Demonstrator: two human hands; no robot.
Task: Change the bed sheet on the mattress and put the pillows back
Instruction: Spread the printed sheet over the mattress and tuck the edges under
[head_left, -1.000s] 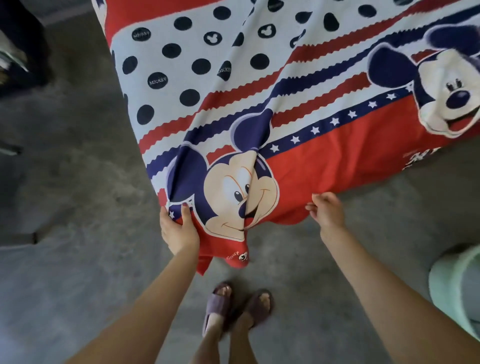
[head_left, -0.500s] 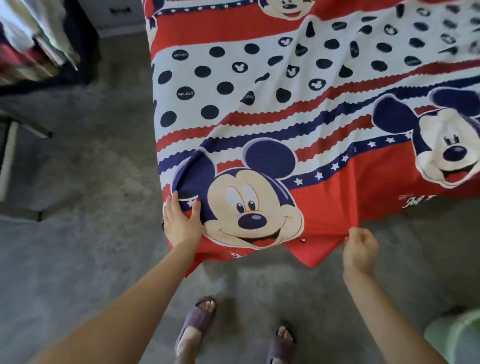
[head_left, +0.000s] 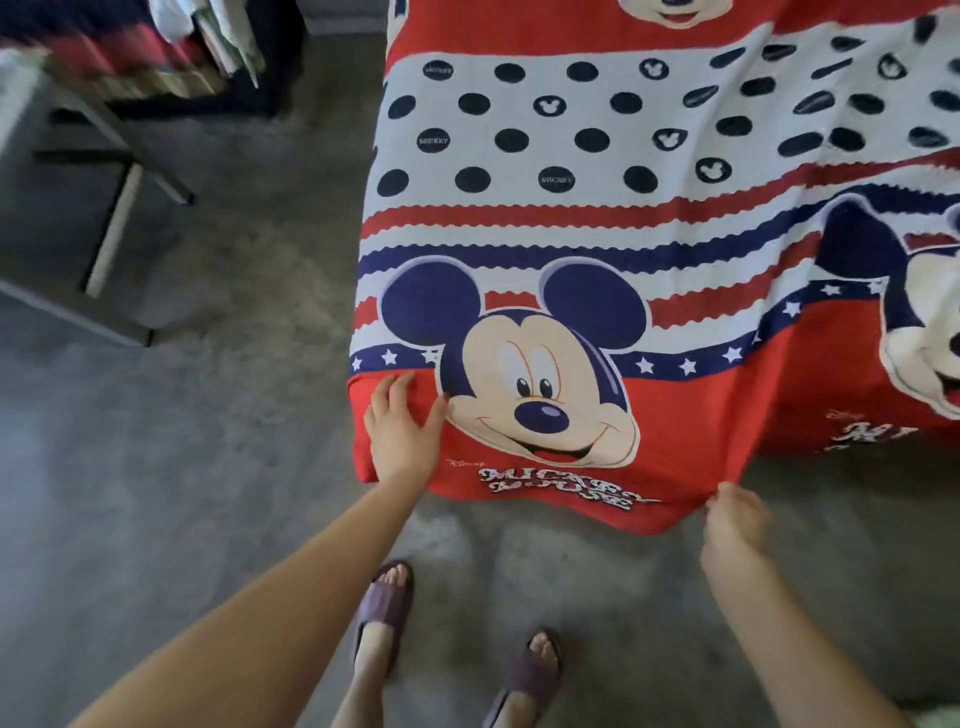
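Red sheet (head_left: 675, 415): left hand (head_left: 400, 431) flat, right hand (head_left: 735, 525) pinching edge.

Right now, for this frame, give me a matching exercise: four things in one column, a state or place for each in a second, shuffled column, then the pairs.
Things:
1. left hand
2. right hand
3. bed sheet
4. slippers

States or places:
A. on the feet, on the grey floor
B. pinches the sheet's lower hem
C. spread over the bed, red edge hanging toward the floor
D. rests flat on the red border at the corner

Pairs: 1-D, 2-B, 3-C, 4-A
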